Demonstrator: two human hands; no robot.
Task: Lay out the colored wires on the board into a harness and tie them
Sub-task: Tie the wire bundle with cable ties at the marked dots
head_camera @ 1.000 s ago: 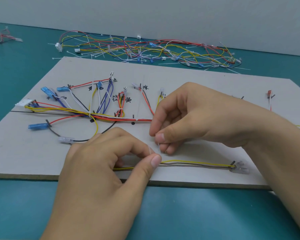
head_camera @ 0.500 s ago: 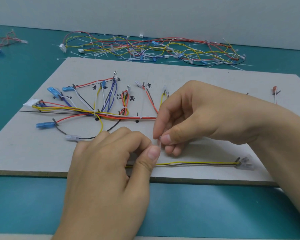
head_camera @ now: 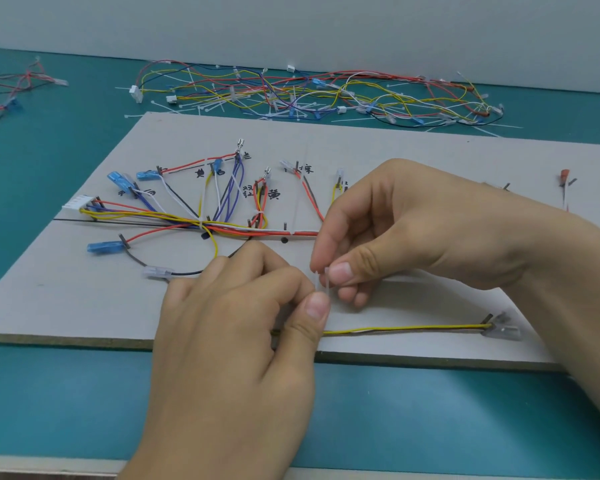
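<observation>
1. Teal surface (head_camera: 49,393) running back to a plain pale wall (head_camera: 326,26). A grey board (head_camera: 84,306) lies flat on it.
2. On the far side, between board and wall, there's a loose pile of wires (head_camera: 309,95) with white ties mixed in. A smaller bundle (head_camera: 11,88) sits at the far left.
3. The colored wires (head_camera: 174,216) are on the left half of the board, fanned out around pegs, with blue terminals on several ends.
4. A yellow-and-dark wire pair (head_camera: 402,329) runs along the board's near edge to a clear connector (head_camera: 503,329) on the right.
5. The left hand (head_camera: 229,348) is knuckles up with fingers curled, pinching the left end of that pair.
6. The right hand (head_camera: 413,230) comes in from the right, thumb and forefinger pinching a thin white tie (head_camera: 321,282) that stands just above the left thumb. The hands are almost touching.
</observation>
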